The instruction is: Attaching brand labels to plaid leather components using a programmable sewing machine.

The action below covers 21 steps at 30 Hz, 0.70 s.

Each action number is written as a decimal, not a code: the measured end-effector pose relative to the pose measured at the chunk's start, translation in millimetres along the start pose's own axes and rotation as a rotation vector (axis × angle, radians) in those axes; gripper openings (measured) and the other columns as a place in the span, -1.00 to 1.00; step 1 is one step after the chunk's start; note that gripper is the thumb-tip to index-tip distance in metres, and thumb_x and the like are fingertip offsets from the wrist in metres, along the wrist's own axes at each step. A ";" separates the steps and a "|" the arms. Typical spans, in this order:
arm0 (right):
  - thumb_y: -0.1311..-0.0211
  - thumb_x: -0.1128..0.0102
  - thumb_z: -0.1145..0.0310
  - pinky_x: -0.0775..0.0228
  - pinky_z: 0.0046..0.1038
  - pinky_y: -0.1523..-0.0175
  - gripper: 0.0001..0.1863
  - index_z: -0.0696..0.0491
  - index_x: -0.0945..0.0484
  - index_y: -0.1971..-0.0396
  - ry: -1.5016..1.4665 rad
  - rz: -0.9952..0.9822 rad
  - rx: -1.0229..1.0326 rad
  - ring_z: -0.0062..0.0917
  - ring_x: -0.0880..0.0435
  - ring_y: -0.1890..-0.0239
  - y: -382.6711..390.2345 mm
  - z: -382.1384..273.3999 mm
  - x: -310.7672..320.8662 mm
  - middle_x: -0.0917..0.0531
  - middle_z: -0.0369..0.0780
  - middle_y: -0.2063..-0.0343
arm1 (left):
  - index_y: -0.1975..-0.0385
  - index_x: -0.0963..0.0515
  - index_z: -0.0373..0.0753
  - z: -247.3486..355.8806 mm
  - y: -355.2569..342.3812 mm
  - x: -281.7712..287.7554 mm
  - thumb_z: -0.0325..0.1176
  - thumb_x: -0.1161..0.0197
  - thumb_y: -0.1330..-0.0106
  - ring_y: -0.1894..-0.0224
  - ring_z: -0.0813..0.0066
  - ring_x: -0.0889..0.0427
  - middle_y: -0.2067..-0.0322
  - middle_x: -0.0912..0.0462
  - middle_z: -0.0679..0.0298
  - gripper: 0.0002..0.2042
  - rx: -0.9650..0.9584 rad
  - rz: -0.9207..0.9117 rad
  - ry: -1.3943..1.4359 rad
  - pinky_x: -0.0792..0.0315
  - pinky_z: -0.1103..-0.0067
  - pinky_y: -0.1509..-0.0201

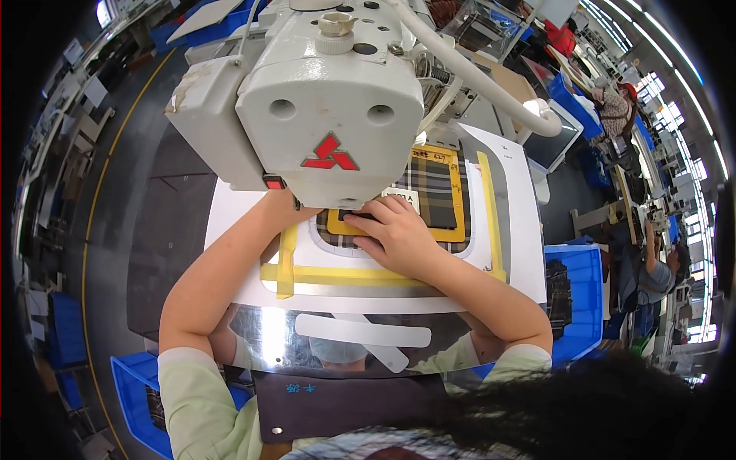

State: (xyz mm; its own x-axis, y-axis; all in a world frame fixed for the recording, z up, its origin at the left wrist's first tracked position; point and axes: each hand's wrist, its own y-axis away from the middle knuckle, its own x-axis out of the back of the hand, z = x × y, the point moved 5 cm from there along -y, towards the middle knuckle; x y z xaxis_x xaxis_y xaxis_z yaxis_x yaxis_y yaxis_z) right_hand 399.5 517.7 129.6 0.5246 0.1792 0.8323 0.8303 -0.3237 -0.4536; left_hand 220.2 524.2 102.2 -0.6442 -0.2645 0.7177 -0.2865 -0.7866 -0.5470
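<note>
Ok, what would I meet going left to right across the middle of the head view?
Yellow floor line, left forearm, right hand, right-side tape strip, right-side blue bin, co-worker.

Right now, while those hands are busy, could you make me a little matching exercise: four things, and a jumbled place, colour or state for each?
1. left hand
2. right hand
3. machine head
4. frame

A. yellow, lying on plaid fabric
B. mostly hidden by the machine head
C. laid over the frame's near edge
D. white, with a red emblem

Pairs: 1-B, 2-C, 3-D, 4-A
</note>
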 end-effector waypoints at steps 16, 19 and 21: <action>-0.06 -0.20 0.35 -0.26 -0.33 -0.08 -0.77 0.05 -0.62 0.26 -0.024 0.003 -0.029 -0.35 -0.48 0.12 -0.6 -1.2 0.2 -0.56 -0.25 0.26 | 0.14 -0.53 -0.24 6.4 -3.3 2.1 -0.47 -0.23 -0.08 0.04 0.23 -0.52 0.14 -0.58 0.17 -0.71 0.058 -0.077 -0.039 -0.38 0.39 -0.04; -0.07 -0.18 0.37 -0.27 -0.35 -0.08 -0.83 0.06 -0.63 0.33 -0.027 0.044 -0.022 -0.39 -0.50 0.15 -0.3 1.1 1.0 -0.58 -0.28 0.27 | 0.14 -0.53 -0.23 6.6 -2.5 2.0 -0.46 -0.23 -0.08 0.04 0.23 -0.52 0.13 -0.58 0.17 -0.70 0.071 -0.082 -0.046 -0.38 0.39 -0.04; -0.08 -0.17 0.39 -0.27 -0.35 -0.07 -0.84 0.07 -0.64 0.34 -0.028 0.059 -0.015 -0.39 -0.50 0.16 -0.1 2.9 2.0 -0.58 -0.28 0.27 | 0.13 -0.53 -0.23 3.2 0.2 3.8 -0.46 -0.23 -0.09 0.04 0.22 -0.52 0.13 -0.58 0.17 -0.70 0.079 -0.085 -0.047 -0.38 0.39 -0.04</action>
State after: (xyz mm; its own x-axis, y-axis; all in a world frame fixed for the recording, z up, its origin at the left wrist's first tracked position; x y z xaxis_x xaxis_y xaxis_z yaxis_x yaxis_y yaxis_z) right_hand 401.0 520.7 130.4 0.5780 0.1848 0.7948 0.7947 -0.3488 -0.4968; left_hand 220.0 521.2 106.2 -0.5851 -0.2194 0.7807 -0.2808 -0.8484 -0.4488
